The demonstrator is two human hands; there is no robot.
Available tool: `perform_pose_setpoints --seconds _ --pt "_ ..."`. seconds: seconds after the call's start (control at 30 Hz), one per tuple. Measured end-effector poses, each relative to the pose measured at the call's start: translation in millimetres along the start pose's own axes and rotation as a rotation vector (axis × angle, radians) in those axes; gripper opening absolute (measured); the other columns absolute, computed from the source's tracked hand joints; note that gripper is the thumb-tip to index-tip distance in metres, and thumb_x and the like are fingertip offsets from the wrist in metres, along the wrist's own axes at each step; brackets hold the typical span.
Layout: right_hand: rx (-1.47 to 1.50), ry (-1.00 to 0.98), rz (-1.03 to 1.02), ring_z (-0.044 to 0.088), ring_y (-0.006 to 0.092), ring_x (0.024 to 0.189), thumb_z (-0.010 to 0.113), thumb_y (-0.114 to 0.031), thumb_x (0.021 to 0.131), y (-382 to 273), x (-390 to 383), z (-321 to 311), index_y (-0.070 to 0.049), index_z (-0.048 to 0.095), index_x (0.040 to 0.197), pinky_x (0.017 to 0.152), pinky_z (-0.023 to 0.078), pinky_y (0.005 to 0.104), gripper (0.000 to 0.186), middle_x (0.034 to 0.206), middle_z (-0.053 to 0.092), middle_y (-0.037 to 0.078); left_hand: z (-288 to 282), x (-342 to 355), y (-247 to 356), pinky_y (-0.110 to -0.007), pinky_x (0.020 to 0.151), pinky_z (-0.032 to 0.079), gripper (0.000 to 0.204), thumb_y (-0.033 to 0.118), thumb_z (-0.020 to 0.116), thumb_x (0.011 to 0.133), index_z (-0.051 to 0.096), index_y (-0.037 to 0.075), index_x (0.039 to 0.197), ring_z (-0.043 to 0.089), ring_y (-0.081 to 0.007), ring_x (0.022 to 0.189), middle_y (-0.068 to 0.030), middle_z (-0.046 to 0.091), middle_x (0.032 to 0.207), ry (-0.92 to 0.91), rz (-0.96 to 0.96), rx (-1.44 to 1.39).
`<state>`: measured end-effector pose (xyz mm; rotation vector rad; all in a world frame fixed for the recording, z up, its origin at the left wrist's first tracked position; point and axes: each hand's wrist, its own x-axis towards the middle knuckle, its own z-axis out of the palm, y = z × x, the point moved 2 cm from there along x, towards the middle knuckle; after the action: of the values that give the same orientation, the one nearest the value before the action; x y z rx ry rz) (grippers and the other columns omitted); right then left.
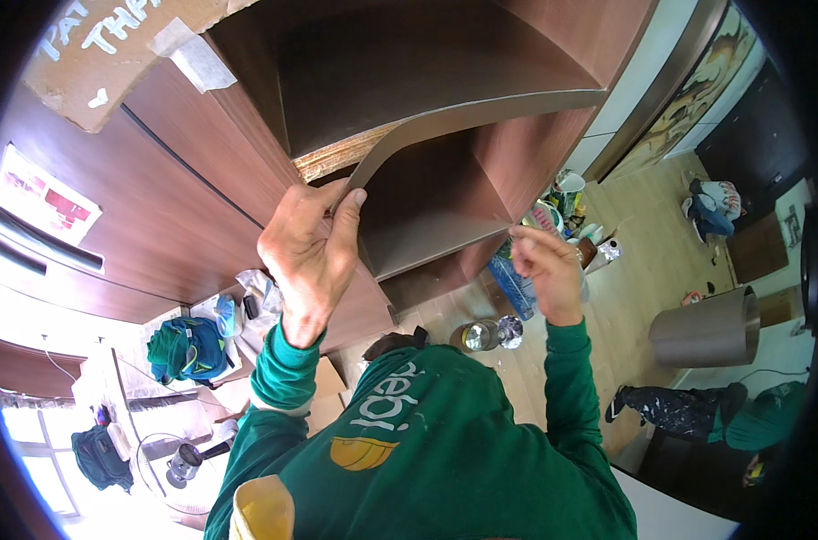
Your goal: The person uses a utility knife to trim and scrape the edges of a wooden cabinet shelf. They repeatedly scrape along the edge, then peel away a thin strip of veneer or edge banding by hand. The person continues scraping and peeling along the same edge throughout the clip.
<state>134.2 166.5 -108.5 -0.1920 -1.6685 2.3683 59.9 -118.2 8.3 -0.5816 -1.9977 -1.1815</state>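
My left hand (308, 247) pinches the loose left end of a brown edging strip (467, 114) between thumb and fingers. The strip bows away from the front of a dark brown shelf board (427, 67), and its right part lies along the board's edge. Behind the lifted end, the raw wood edge (346, 153) of the board shows. My right hand (550, 267) is near the right upright of the shelf unit, above a lower shelf (440, 238). Its fingers are curled and closed at the tips; whatever they hold, if anything, is too small to make out.
Brown cabinet doors (148, 198) stand left of the shelves. Paint pots (568, 184) and a glass jar (479, 336) stand on the floor. Farther right are a brown bin (706, 328) and two people, one in a green top (766, 418). A green-blue backpack (193, 349) lies at left.
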Motion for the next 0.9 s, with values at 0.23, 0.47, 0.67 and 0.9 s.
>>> perform_pose_setpoints --seconds 0.23,0.47,0.67,0.9 --pt "0.090 -0.166 0.122 0.061 0.0124 0.074 0.069 -0.007 0.093 44.8 5.8 56.1 0.003 0.066 0.118 0.065 0.048 0.0249 0.027 0.093 0.070 0.007 5.6 -12.2 16.5 -0.029 0.053 0.047 0.017 0.000 0.078 0.080 0.076 0.002 0.097 0.061 -0.0174 0.058 -0.0088 0.062 0.072 0.036 0.041 0.087" --pt "0.258 -0.197 0.112 0.065 0.0100 0.076 0.070 -0.014 0.095 61.8 14.9 122.5 -0.003 0.067 0.118 0.066 0.053 0.0240 0.026 0.092 0.071 0.004 11.8 -24.9 28.5 -0.033 0.053 0.050 0.022 -0.001 0.076 0.080 0.074 0.001 0.101 0.062 -0.0208 0.057 -0.0106 0.063 0.076 -0.028 0.088 0.015" --pt "0.316 -0.162 -0.010 0.064 0.0091 0.086 0.064 -0.013 0.098 46.8 32.9 150.8 -0.001 0.065 0.121 0.072 0.054 0.0247 0.026 0.101 0.069 0.003 13.3 -24.2 29.2 -0.033 0.052 0.051 0.021 0.001 0.076 0.080 0.074 0.001 0.102 0.063 -0.0243 0.057 -0.0110 0.061 0.075 -0.067 0.172 0.002" --pt "-0.392 0.253 -0.659 0.065 0.0134 0.085 0.062 -0.009 0.098 33.1 20.0 174.3 -0.001 0.064 0.111 0.077 0.055 0.0273 0.015 0.094 0.068 0.008 18.9 -23.2 37.1 -0.032 0.053 0.052 0.029 -0.007 0.068 0.074 0.068 -0.010 0.104 0.061 -0.0256 0.057 -0.0160 0.059 0.080 -0.109 0.357 0.029"
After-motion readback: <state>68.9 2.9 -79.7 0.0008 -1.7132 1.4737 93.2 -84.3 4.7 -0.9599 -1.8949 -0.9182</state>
